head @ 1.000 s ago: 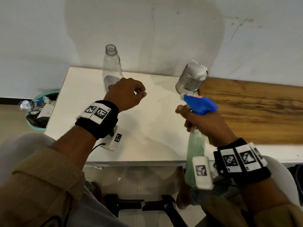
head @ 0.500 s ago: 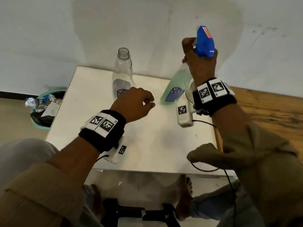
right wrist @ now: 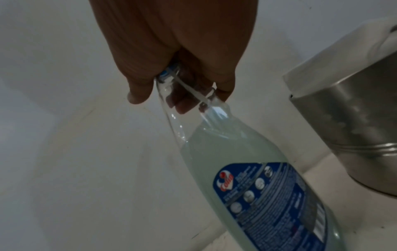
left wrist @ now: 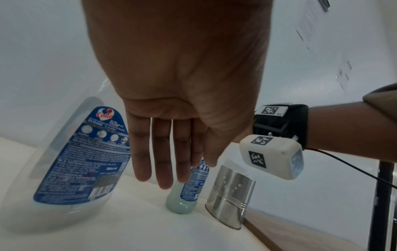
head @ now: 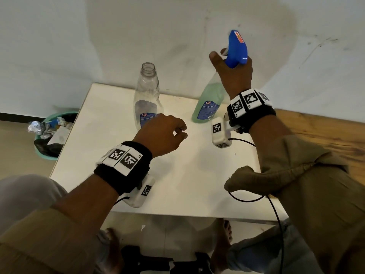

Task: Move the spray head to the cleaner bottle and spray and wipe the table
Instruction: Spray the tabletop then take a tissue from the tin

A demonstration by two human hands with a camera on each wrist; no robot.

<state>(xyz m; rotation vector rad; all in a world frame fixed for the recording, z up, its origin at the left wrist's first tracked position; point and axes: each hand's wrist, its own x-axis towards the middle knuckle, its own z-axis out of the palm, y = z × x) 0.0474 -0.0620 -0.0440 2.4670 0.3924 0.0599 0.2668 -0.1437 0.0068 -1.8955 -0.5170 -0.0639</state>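
Observation:
The cleaner bottle (head: 209, 103), holding pale green liquid, carries the blue spray head (head: 237, 49). My right hand (head: 233, 74) grips its neck just under the head, at the back of the white table (head: 177, 184). The bottle leans, and its base is at the tabletop. In the right wrist view my fingers (right wrist: 137, 88) wrap the clear neck of the cleaner bottle (right wrist: 236, 169). An empty clear bottle (head: 147, 95) without a cap stands to its left. My left hand (head: 180, 132) hovers in front of it, relaxed and holding nothing. Its fingers (left wrist: 163, 169) hang straight in the left wrist view.
A perforated metal holder (left wrist: 229, 195) with white cloth (right wrist: 343, 51) in it stands right of the cleaner bottle, hidden in the head view. A wooden surface (head: 325, 135) adjoins the table on the right. A full waste bin (head: 53, 135) sits on the floor at left.
My right hand has carried the cleaner bottle from the table's front right up and back to beside the empty bottle. The left hand has stayed put.

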